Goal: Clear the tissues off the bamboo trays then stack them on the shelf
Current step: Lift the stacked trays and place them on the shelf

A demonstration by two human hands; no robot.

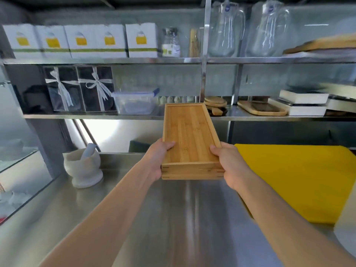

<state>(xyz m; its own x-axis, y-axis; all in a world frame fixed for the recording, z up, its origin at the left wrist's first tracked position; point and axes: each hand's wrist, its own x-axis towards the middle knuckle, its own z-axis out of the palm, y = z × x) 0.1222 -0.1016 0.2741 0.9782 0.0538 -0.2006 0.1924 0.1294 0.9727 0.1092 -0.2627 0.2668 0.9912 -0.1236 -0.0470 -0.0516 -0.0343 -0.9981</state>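
Steel shelf (92, 116) w/ boxes standing behind; bamboo trays (189, 137), stacked, tissue-free, hovering above counter toward shelf, looking stiff, light, smooth, so near-end side grip suiting; left hand (158, 160) & right hand (229, 164) clamping those sides.

Open steel counter (173, 218) ahead; mortar and pestle (83, 167) left, yellow board (294, 180) right. On far shelf (134, 116), bare gap between plastic container (134, 103) and round wooden boards (215, 103).

Stacked bamboo trays (189, 139) between left hand (157, 160) and right hand (230, 164), above steel counter (173, 218).
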